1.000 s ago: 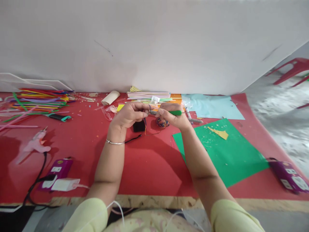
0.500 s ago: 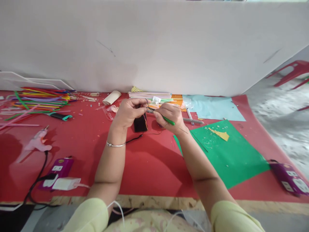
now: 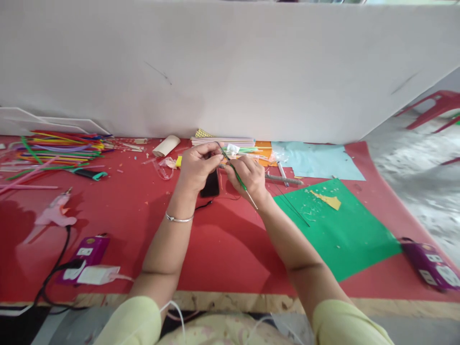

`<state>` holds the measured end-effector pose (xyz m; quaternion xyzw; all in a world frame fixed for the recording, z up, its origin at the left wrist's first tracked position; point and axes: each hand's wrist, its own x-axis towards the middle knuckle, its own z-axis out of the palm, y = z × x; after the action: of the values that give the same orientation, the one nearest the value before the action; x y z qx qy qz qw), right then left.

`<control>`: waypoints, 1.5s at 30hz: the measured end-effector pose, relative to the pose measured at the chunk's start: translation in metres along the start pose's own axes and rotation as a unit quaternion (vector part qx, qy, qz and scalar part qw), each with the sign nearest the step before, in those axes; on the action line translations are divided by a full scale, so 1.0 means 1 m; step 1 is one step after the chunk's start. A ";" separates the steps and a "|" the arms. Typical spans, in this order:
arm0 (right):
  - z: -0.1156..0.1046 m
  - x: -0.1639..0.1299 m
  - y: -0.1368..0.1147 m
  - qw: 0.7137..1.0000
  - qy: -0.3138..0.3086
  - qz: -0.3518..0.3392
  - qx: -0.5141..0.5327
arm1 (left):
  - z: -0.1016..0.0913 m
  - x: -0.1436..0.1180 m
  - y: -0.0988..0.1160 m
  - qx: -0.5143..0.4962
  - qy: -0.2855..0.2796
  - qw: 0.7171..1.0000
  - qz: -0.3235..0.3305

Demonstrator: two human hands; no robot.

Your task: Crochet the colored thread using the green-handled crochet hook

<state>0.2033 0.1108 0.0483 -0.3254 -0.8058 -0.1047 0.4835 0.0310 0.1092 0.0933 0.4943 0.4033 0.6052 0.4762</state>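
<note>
My left hand is raised over the table with thumb and fingers pinched on a strand of dark yarn. Close beside it on the right, my right hand is closed around a crochet hook with a green grip. The hook slants, its bare metal end pointing down toward my right wrist and its upper end close to the yarn at my left fingertips. The fine detail of the yarn work there is too small to make out. Below the hands lies a black phone.
A green sheet with scraps lies right, near a purple power strip. At left are colourful pipe cleaners, a pink glue gun and another purple power strip. A cardboard tube stands near the white partition.
The crochet hook has turned steeper, its metal end now pointing further down. My left hand has shifted slightly right, and a yellow piece now shows beside it. My right hand has moved slightly left.
</note>
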 end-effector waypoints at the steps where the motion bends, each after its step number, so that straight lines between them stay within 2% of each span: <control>1: 0.001 -0.001 0.000 1.000 0.014 0.010 -0.011 | 0.007 -0.001 -0.003 -0.005 0.020 1.000 0.007; 4: 0.002 -0.004 0.000 0.998 0.048 0.025 -0.030 | 0.023 -0.005 -0.008 -0.035 0.034 0.999 -0.001; 6: 0.003 -0.006 0.002 0.998 0.058 0.024 -0.020 | 0.026 -0.007 -0.006 -0.090 0.003 0.995 -0.035; 11: 0.009 -0.009 0.008 0.995 0.052 0.003 0.083 | 0.004 -0.003 0.008 -0.152 -0.098 0.975 -0.130; 16: 0.005 -0.005 0.019 0.979 0.029 -0.051 0.194 | -0.017 0.003 0.010 -0.141 -0.149 0.964 -0.169; 20: -0.005 0.000 0.022 0.978 -0.025 -0.065 0.196 | -0.025 0.004 0.013 -0.123 -0.143 0.966 -0.176; 25: -0.015 0.007 0.017 0.986 -0.046 -0.099 0.122 | -0.030 0.006 0.017 -0.093 -0.125 0.971 -0.182; 31: -0.025 0.010 0.015 0.990 -0.098 -0.092 0.039 | -0.031 0.007 0.017 -0.078 -0.114 0.974 -0.181; 37: -0.031 0.011 0.010 0.988 -0.131 -0.071 0.030 | -0.030 0.007 0.016 -0.065 -0.108 0.977 -0.173; 41: -0.032 0.013 0.006 0.988 -0.130 -0.047 0.064 | -0.031 0.007 0.015 -0.053 -0.108 0.978 -0.171; 45: -0.035 0.016 0.007 0.975 -0.104 -0.018 0.195 | -0.032 0.007 0.015 -0.050 -0.110 0.979 -0.167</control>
<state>0.2277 0.1054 0.0786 -0.2200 -0.8623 0.0801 0.4490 -0.0035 0.1122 0.1031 0.4589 0.3951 0.4785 0.6358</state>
